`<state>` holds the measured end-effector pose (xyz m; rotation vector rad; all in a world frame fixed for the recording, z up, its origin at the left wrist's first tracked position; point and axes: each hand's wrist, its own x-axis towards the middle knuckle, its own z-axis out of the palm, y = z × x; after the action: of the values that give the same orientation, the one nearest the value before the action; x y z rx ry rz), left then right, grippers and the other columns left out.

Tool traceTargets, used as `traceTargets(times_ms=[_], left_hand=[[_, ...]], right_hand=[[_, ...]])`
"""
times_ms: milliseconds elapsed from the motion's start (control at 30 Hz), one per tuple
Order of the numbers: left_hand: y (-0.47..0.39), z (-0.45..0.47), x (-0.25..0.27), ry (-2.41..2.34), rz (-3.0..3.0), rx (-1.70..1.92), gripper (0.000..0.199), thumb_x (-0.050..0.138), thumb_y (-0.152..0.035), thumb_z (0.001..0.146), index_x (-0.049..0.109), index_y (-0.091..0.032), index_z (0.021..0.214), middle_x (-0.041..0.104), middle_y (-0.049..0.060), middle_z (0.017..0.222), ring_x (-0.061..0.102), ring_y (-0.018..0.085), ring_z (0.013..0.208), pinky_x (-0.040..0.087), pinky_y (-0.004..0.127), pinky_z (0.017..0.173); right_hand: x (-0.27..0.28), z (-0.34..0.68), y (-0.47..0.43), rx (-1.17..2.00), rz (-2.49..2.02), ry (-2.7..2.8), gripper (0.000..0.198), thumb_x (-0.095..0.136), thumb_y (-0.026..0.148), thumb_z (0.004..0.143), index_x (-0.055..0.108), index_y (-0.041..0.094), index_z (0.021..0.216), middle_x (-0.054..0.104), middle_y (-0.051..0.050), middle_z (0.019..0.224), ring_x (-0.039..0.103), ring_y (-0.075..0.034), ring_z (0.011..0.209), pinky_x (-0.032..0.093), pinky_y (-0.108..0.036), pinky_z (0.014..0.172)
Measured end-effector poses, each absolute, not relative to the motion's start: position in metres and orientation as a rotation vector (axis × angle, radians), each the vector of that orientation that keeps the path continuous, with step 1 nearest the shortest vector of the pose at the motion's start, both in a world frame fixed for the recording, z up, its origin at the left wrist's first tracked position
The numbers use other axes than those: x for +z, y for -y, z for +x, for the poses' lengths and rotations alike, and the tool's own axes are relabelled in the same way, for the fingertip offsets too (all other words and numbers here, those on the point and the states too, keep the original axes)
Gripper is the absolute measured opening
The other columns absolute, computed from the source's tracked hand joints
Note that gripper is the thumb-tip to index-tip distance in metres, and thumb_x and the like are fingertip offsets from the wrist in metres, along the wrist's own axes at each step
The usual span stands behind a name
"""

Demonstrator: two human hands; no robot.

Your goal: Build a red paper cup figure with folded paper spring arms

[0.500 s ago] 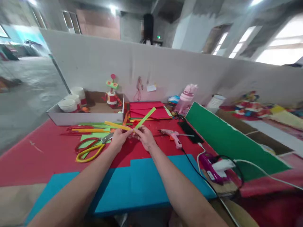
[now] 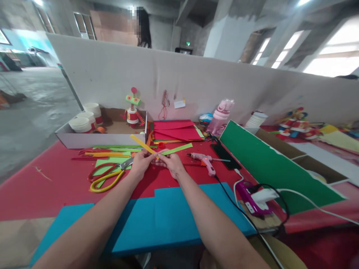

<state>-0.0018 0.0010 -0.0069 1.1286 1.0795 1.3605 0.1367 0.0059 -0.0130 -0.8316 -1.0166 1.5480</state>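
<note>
My left hand (image 2: 141, 163) and my right hand (image 2: 172, 163) meet above the red tabletop, fingertips pinched close together. From the pinch a yellow paper strip (image 2: 141, 143) slants up to the left, and a light green paper strip (image 2: 180, 148) points to the right. The two strips meet at my fingers, which partly hide where they join. Beside my left hand lie large scissors (image 2: 110, 181) with one red and one yellow handle loop. A pink glue gun (image 2: 206, 162) rests to the right of my right hand.
Blue sheets (image 2: 174, 209) cover the front edge. Behind stand a white box (image 2: 101, 141) with paper cups and a cup figure (image 2: 132, 116), and red paper (image 2: 176, 131). At right are a pink bottle (image 2: 220, 118), a green panel (image 2: 269, 168), and a purple power strip (image 2: 252, 201) with trailing cables.
The green strip has swung down to the right and lies flatter. The yellow strip now tilts more steeply up to the left. A person behind the partition has moved left.
</note>
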Motion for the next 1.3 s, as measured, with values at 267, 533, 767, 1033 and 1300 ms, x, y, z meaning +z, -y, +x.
traceTargets(times_ms=[267, 533, 767, 1033, 1300], left_hand=[[0.0003, -0.0009, -0.003, -1.097, 1.106, 1.384, 0.038, 0.083, -0.043, 0.055, 0.06, -0.013, 0.063, 0.061, 0.0, 0.055, 0.053, 0.012, 0.05, 0.042, 0.023, 0.049], [-0.0009, 0.0, -0.0081, -0.929, 1.122, 1.343, 0.033, 0.079, -0.04, 0.065, 0.057, -0.015, 0.068, 0.059, -0.002, 0.057, 0.052, 0.01, 0.05, 0.043, 0.022, 0.051], [-0.0022, -0.001, -0.0088, -0.91, 1.096, 1.351, 0.033, 0.079, -0.039, 0.065, 0.059, -0.015, 0.074, 0.06, -0.002, 0.061, 0.052, 0.009, 0.052, 0.043, 0.021, 0.051], [-0.002, -0.0011, -0.0077, -0.91, 1.097, 1.351, 0.033, 0.079, -0.039, 0.064, 0.059, -0.015, 0.071, 0.06, -0.002, 0.06, 0.053, 0.009, 0.053, 0.043, 0.021, 0.053], [-0.0003, -0.001, -0.0056, -0.907, 1.111, 1.392, 0.032, 0.078, -0.04, 0.065, 0.057, -0.016, 0.068, 0.055, -0.004, 0.058, 0.048, 0.007, 0.051, 0.039, 0.02, 0.05]], right_hand=[[-0.0057, 0.1353, -0.0021, 1.543, -0.872, 1.039, 0.041, 0.087, 0.039, 0.052, 0.064, 0.015, 0.077, 0.067, 0.001, 0.066, 0.066, -0.013, 0.055, 0.06, -0.029, 0.062], [-0.0102, 0.1354, -0.0037, 1.407, -0.866, 1.058, 0.037, 0.083, 0.04, 0.058, 0.062, 0.018, 0.08, 0.065, 0.004, 0.063, 0.065, -0.011, 0.056, 0.058, -0.026, 0.062], [-0.01, 0.1347, -0.0022, 1.477, -0.813, 1.03, 0.038, 0.083, 0.038, 0.058, 0.06, 0.018, 0.082, 0.066, 0.003, 0.066, 0.067, -0.013, 0.061, 0.059, -0.032, 0.07], [-0.0063, 0.1342, 0.0002, 1.487, -0.785, 1.06, 0.042, 0.085, 0.037, 0.054, 0.06, 0.019, 0.083, 0.066, 0.004, 0.066, 0.068, -0.014, 0.061, 0.059, -0.031, 0.069], [-0.0062, 0.1333, 0.0, 1.474, -0.818, 1.082, 0.041, 0.084, 0.039, 0.054, 0.06, 0.019, 0.079, 0.068, 0.003, 0.067, 0.067, -0.013, 0.062, 0.059, -0.031, 0.073]])
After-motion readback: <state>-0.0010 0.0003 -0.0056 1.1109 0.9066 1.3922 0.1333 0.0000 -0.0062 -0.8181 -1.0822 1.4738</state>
